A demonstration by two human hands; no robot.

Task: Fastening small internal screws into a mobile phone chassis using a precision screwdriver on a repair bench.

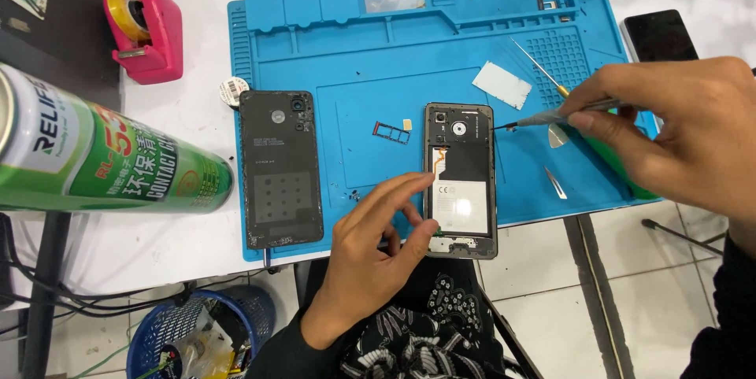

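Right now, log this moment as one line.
left hand: steadying opened phone | right hand: screwdriver tip at phone's top edge | back cover: left on blue mat

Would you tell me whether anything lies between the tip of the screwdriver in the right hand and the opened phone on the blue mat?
Nothing visible does. The right hand holds the screwdriver with its tip at the upper right edge of the opened phone. The left hand touches the phone's lower left side, away from the tip.
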